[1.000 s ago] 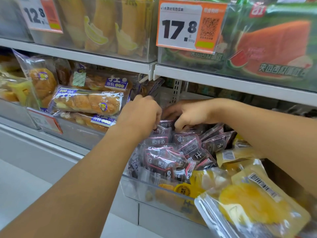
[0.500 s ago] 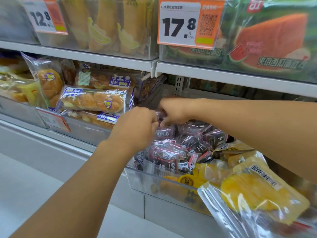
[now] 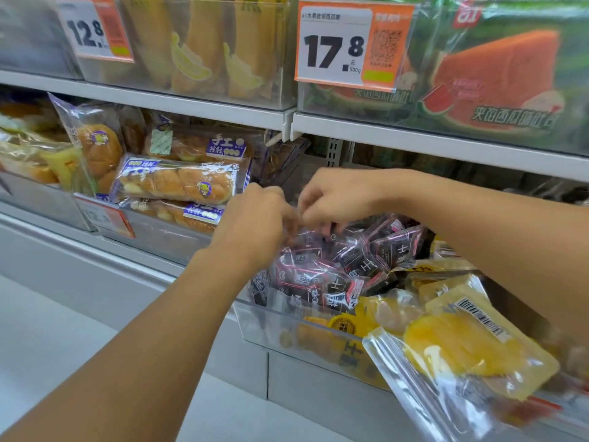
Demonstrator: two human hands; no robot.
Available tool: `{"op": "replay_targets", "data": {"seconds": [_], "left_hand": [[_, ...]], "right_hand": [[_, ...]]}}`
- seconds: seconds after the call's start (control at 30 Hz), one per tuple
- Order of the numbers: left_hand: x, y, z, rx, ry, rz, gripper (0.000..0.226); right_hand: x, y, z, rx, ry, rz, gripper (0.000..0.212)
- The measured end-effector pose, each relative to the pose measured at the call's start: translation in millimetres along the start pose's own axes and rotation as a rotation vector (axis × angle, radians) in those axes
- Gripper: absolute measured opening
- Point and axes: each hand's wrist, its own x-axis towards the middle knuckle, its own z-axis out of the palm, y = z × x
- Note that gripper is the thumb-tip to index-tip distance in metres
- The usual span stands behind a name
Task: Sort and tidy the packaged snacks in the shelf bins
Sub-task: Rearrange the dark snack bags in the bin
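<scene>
A clear plastic bin (image 3: 255, 327) on the middle shelf holds several dark purple snack packets (image 3: 350, 263) on its left side. Yellow dried-fruit pouches (image 3: 462, 342) lie on its right, one hanging over the front edge. My left hand (image 3: 255, 224) and my right hand (image 3: 338, 199) meet over the back left of the dark pile. Both have curled fingers at the top of the same clear-wrapped dark packet (image 3: 310, 232). My left fingertips are mostly hidden behind the back of the hand.
Wrapped bread loaves (image 3: 178, 183) fill the bin to the left. The upper shelf (image 3: 414, 138) hangs low over my hands, carrying an orange 17.8 price tag (image 3: 344, 46), watermelon-print packs (image 3: 497, 74) and banana-print packs (image 3: 197, 52).
Both hands have risen from deeper in the dark pile and drawn together towards its back left. The packets below have shifted a little.
</scene>
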Motion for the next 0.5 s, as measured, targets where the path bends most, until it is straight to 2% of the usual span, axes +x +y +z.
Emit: {"op": "replay_targets", "data": {"seconds": [0.03, 0.07, 0.17, 0.27, 0.33, 0.37, 0.43, 0.5], "left_hand": [[2, 1, -1, -0.001, 0.014, 0.005, 0.017], [4, 1, -2, -0.021, 0.024, 0.005, 0.018], [6, 1, -1, -0.108, 0.073, -0.024, 0.021], [1, -2, 1, -0.153, 0.134, -0.05, 0.023], [-4, -2, 4, -0.14, 0.157, -0.04, 0.007], [-6, -1, 6, -0.103, 0.17, -0.02, 0.007], [-12, 0, 10, -0.009, 0.161, 0.035, 0.012], [-15, 3, 7, 0.071, 0.147, 0.077, 0.014]], "right_hand": [[-2, 0, 4, 0.043, -0.12, 0.033, 0.015], [0, 3, 9, 0.051, -0.168, 0.055, 0.022], [15, 9, 23, 0.001, -0.069, 0.113, 0.026], [29, 7, 36, -0.269, 0.073, 0.055, 0.031], [31, 7, 40, -0.354, 0.218, 0.012, 0.037], [30, 9, 41, -0.384, 0.262, 0.001, 0.039], [27, 12, 44, -0.417, 0.243, 0.014, 0.041], [16, 8, 39, -0.429, 0.125, 0.045, 0.041]]}}
